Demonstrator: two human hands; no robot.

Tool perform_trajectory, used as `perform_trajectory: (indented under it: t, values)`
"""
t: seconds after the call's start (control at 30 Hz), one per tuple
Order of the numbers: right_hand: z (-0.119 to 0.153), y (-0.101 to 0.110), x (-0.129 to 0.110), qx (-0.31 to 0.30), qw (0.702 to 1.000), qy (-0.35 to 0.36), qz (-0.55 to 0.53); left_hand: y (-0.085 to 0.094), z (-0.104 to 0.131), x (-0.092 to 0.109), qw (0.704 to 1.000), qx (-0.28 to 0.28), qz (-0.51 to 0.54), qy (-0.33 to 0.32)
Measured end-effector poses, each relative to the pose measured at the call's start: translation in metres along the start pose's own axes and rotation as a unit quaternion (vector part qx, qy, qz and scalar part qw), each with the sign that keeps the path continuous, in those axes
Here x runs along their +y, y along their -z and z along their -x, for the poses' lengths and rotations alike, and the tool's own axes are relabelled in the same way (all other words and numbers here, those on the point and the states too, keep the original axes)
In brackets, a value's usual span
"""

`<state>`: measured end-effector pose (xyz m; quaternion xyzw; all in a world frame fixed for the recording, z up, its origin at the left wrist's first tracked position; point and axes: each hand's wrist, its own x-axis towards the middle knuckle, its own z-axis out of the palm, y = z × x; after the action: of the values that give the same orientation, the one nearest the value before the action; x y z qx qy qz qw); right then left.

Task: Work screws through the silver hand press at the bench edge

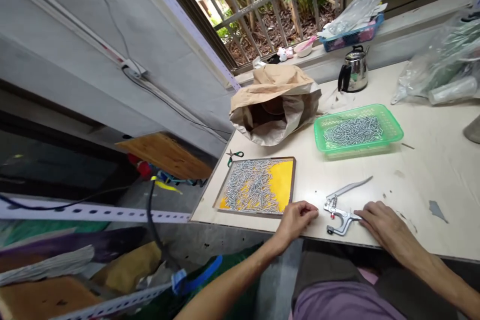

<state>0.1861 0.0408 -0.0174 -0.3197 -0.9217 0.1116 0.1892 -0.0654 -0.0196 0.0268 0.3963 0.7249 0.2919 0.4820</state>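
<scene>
My left hand (298,220) rests at the table's front edge beside the near right corner of a shallow tray (293,175). Its thumb and fingers are pinched together, and whatever they may hold is too small to see. Small silvery metal pieces (247,185), like short screws or pins, cover much of the tray's yellow bottom. Silver hand pliers (339,212), of the snap-fastener kind, lie on the table between my hands with one handle angled away. The fingers of my right hand (386,227) are closed on the end of the nearer handle.
A green plastic basket (397,135) holds more metal pieces behind the pliers. Small scissors (234,156) lie behind the tray. Farther back stand an open brown paper bag (300,105) and a metal kettle (356,70). Plastic bags (442,70) lie at the right.
</scene>
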Motion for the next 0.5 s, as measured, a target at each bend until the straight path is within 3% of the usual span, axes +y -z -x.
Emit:
perform_trajectory:
  t: [0.07, 0.17, 0.37, 0.5]
  values:
    - [-0.001, -0.001, -0.004, -0.003, 1.0, -0.002, 0.013, -0.02, 0.0, -0.001, 0.999, -0.021, 0.017, 0.037]
    - [-0.001, 0.0, -0.009, 0.0, 1.0, -0.008, 0.026, -0.035, -0.002, -0.004, 0.997, -0.032, 0.025, 0.07]
    - [-0.001, 0.004, -0.014, -0.003, 1.0, -0.024, 0.018, -0.043, -0.004, -0.008, 0.996, -0.027, 0.002, 0.08]
    - [-0.001, 0.006, -0.014, -0.01, 1.0, -0.025, 0.012, -0.043, -0.005, -0.007, 0.995, -0.053, -0.026, 0.086]
